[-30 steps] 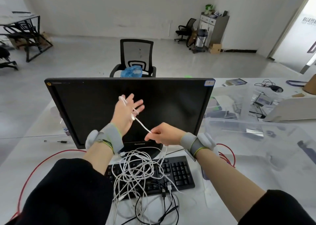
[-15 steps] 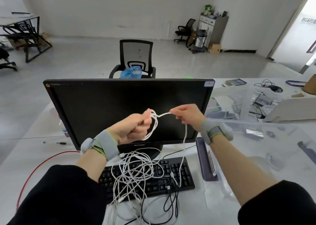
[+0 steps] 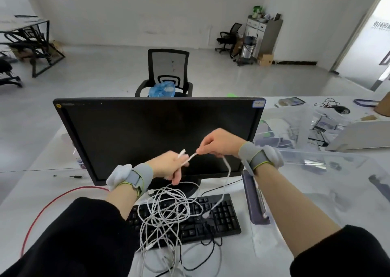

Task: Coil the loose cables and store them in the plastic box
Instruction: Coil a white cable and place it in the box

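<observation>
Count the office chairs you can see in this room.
2 clearly: one chair behind the monitor, a second chair by the far cabinet. A dark shape at the left edge may be another, cut off.

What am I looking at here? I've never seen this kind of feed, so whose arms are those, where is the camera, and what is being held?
The camera sits on a person's head and looks forward and down, so the two arms are that person's own. There is no machine here, only bare hands with grey wristbands.

The left hand grips one white cable, and the right hand pinches the same cable a little further along; a short stretch runs between them, and the rest hangs down from the right hand.

Below, on the white desk, a tangle of white cables lies over a black keyboard. A dark monitor stands behind. To the right is the clear plastic box, with its lid off.
</observation>
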`<action>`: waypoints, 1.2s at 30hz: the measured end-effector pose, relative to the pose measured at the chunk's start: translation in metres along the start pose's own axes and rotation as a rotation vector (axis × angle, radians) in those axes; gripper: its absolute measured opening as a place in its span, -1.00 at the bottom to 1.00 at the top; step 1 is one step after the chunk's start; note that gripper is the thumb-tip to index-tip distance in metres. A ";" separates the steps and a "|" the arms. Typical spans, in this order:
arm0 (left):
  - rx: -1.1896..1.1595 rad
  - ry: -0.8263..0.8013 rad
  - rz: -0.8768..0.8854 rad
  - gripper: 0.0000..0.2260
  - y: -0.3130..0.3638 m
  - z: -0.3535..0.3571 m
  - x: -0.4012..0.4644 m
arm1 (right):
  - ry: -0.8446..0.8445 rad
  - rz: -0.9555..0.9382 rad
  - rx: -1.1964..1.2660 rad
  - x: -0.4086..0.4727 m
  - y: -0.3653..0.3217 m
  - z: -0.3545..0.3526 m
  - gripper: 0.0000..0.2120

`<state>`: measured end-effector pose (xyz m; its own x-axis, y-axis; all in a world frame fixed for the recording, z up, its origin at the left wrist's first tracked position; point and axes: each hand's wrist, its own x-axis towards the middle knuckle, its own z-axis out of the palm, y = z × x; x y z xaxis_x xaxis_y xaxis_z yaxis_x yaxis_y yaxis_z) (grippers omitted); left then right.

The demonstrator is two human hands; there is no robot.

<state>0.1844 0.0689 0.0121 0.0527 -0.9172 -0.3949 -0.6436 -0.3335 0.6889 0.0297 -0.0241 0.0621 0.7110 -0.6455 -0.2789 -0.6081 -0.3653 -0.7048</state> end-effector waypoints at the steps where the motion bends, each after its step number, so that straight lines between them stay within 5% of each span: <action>1: -0.061 -0.064 0.008 -0.50 0.001 0.002 -0.003 | 0.064 -0.007 -0.013 0.000 0.006 -0.006 -0.86; 7: -1.154 -0.158 0.205 -0.45 0.019 -0.014 -0.011 | 0.355 -0.030 0.224 0.005 0.037 -0.007 -0.78; 11: -1.659 0.149 0.368 -0.73 0.027 -0.031 -0.005 | 0.243 0.025 0.319 0.004 0.045 0.020 -0.79; 14: -1.566 0.418 0.375 -0.77 0.023 -0.032 0.010 | -0.089 0.093 0.212 -0.003 0.034 0.039 -0.75; 16: -1.132 0.546 0.260 -0.67 0.008 -0.027 0.017 | -0.230 0.063 0.119 -0.007 0.019 0.042 -0.77; 19: -0.399 0.355 0.114 -0.65 -0.009 -0.009 0.013 | -0.118 -0.012 0.030 -0.006 0.004 0.025 -0.83; 22: -0.157 0.184 0.106 -0.57 -0.005 0.003 0.001 | 0.011 -0.045 0.120 -0.001 0.003 0.003 -0.90; 25: -0.305 0.243 0.109 -0.43 0.011 -0.001 -0.005 | 0.038 -0.001 0.905 0.003 0.016 -0.018 -0.88; 27: -0.602 0.203 0.139 -0.43 0.018 -0.011 -0.008 | 0.012 0.045 1.140 0.002 0.025 -0.022 -0.84; 32: -1.284 -0.048 0.356 -0.60 0.022 -0.022 -0.011 | 0.075 0.072 0.806 0.004 0.028 0.006 -0.87; 36: -1.580 0.154 0.372 -0.67 0.025 -0.029 0.001 | 0.247 0.052 0.463 0.010 0.023 0.031 -0.79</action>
<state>0.1900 0.0536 0.0465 0.2158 -0.9732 -0.0798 0.7363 0.1084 0.6679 0.0343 -0.0179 0.0229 0.5459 -0.8139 -0.1990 -0.3815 -0.0300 -0.9239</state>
